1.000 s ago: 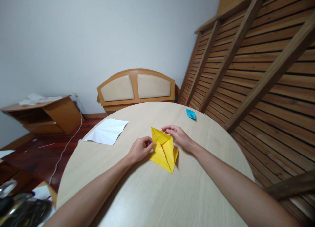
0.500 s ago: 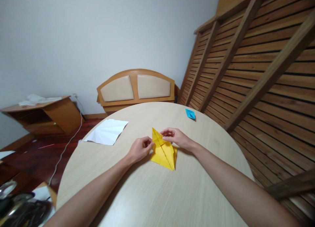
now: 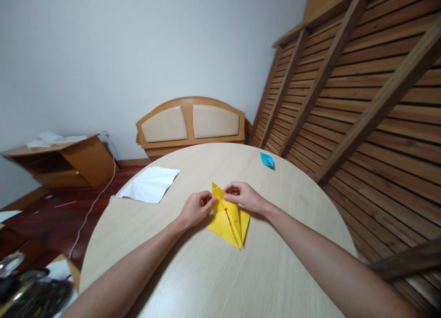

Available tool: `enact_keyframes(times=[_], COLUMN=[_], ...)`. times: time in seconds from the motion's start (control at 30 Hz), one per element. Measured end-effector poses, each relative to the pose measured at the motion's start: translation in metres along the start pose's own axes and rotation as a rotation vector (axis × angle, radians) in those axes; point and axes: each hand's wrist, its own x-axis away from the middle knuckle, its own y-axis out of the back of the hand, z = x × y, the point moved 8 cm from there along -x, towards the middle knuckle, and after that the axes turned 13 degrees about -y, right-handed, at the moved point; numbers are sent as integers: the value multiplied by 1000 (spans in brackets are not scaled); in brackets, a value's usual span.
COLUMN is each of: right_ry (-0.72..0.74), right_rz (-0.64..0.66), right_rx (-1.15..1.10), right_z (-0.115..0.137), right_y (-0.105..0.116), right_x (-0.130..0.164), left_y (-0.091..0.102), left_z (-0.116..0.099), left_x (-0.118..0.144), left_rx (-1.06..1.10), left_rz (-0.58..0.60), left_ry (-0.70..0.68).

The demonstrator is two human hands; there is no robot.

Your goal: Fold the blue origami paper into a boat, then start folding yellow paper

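Observation:
A folded sheet of yellow paper [image 3: 225, 219] is between my hands over the middle of the round table, one point facing away and another toward me. My left hand [image 3: 197, 208] pinches its left edge near the far point, thumb on top and fingers curled behind. On the opposite edge, my right hand [image 3: 244, 197] grips it with the thumb on the upper face; its other fingers are partly hidden behind the paper. A crease with slightly parted flaps runs down the paper's middle.
The pale round table [image 3: 275, 263] carries a creased white sheet [image 3: 149, 184] at left and a small blue folded paper [image 3: 266, 160] at the far right. Behind stand a headboard [image 3: 189, 120] and a low cabinet [image 3: 81, 164]. A slatted wooden panel [image 3: 344, 106] leans at right.
The yellow paper has tilted, its near point moving toward me and its flaps along the middle crease shifting. My right hand has moved slightly left; my left hand has barely moved.

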Motion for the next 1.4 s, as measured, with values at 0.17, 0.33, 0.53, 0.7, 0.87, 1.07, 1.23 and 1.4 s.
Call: enact_keyframes(times=[0.17,0.33,0.53,0.7,0.87,1.07,1.23,1.4], right_ry=[3,-34,9,73,256,317,344,383], right_rz=[-18,-2,11,-39,-53,-40,18,89], right_rx=[8,15,138,287,595,828,858,874], right_z=[-1,-5,-1,2,15,21,27,28], right_y=[-3,-3,-8,-9,-15,-25,-35,-42], right_x=[-1,0,5,7,15,19,23,28], left_y=[4,7,4,4,5,7,8,9], left_z=[7,13,18,23,22,21,25,23], left_x=[-1,-1,1,2,3,3,4,4], left_rx=[-36,-64,-74,-123,-191,-231,-240,-287], left_rz=[-64,-89,-64,-41,-4,7,-17,3], left_ry=[30,72,92,138,176,192,201,199])
